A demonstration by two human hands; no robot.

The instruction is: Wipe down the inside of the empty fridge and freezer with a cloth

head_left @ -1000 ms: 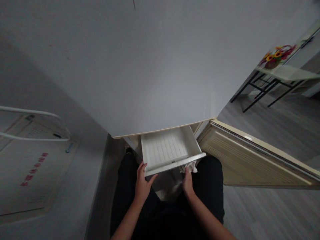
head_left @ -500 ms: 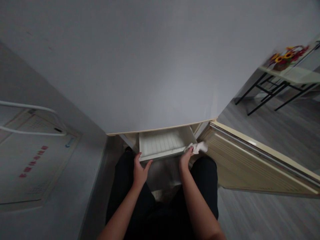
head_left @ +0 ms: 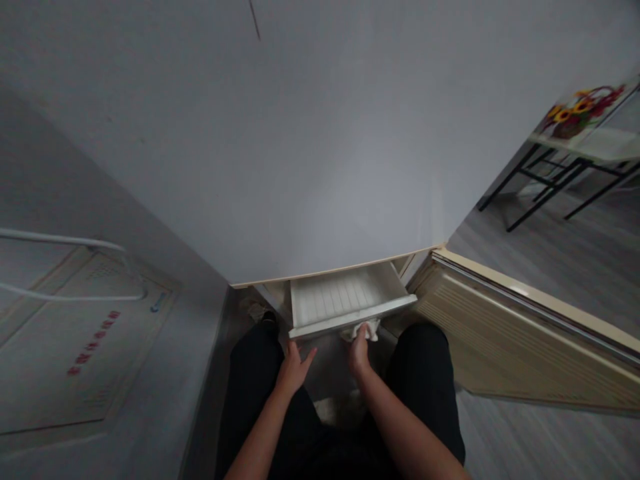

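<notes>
A white drawer (head_left: 327, 301) with a ribbed bottom is pulled partway out of a pale cabinet. Below its front edge, toward the left corner, my left hand (head_left: 295, 369) has its thumb spread from the fingers and holds nothing I can see. My right hand (head_left: 359, 350) grips a crumpled white cloth (head_left: 371, 329), pressed against the underside of the drawer's front right of the middle. Some of the right fingers are hidden beneath the cloth and the drawer front.
A cream-coloured door (head_left: 520, 327) stands swung out on the right. On the left wall are a panel with red characters (head_left: 94, 343) and a white rail (head_left: 75, 298). My knees flank the drawer. Flowers (head_left: 583, 110) stand on a table (head_left: 610, 143) farther off.
My right hand and the cloth have moved left, from the drawer's right corner to below its front. The left hand has moved slightly down from the left corner. The view has shifted a little.
</notes>
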